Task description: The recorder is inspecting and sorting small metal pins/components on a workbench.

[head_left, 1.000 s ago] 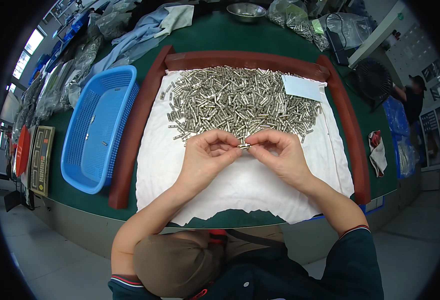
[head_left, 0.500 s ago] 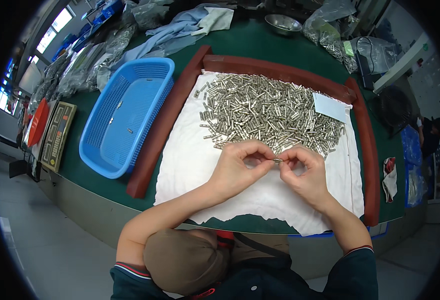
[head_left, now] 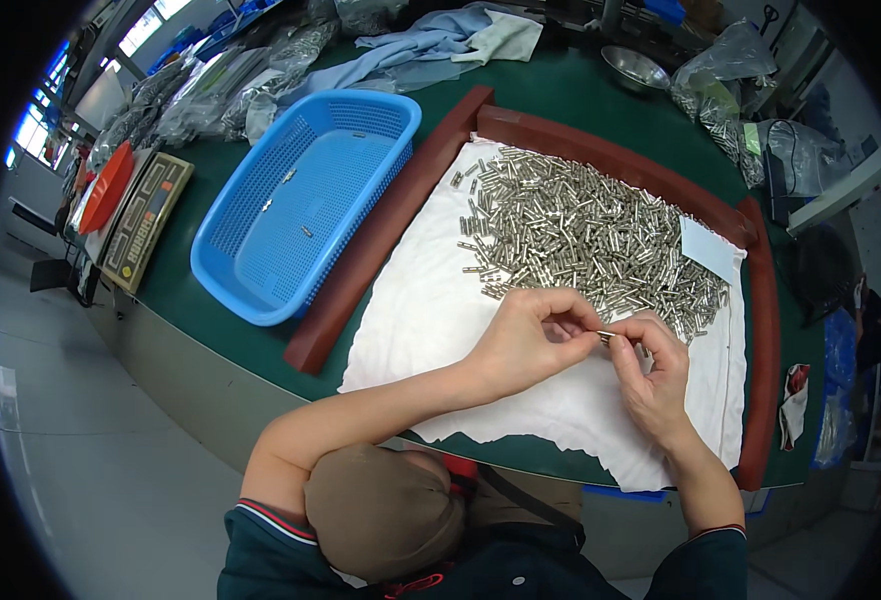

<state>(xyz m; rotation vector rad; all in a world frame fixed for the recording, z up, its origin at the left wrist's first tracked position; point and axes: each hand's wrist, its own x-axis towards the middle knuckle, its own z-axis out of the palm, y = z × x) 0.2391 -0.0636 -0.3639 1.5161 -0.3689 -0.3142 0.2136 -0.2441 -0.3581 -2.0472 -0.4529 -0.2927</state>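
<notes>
My left hand [head_left: 532,345] and my right hand [head_left: 656,378] meet above a white cloth [head_left: 405,325], at the near edge of a heap of small metal parts. Between the fingertips of both hands is one small, silvery cylindrical part [head_left: 605,335], each hand pinching it. Its ends are partly covered by the fingers. The heap of metal parts [head_left: 590,230] spreads over the far half of the cloth, with a few loose ones along its left side. A pale blue card [head_left: 706,250] lies on the heap's right edge.
Reddish-brown bars [head_left: 390,235] border the cloth on three sides. Left of them stands a blue plastic basket [head_left: 330,195] with a few parts inside. Farther left is a scale [head_left: 147,225] with an orange tray [head_left: 108,190]. A metal bowl [head_left: 636,68] and plastic bags [head_left: 725,75] sit at the back.
The whole view has turned, so the table, basket and heap appear farther right and tilted. Both hands still pinch the metal part near the heap's edge.
</notes>
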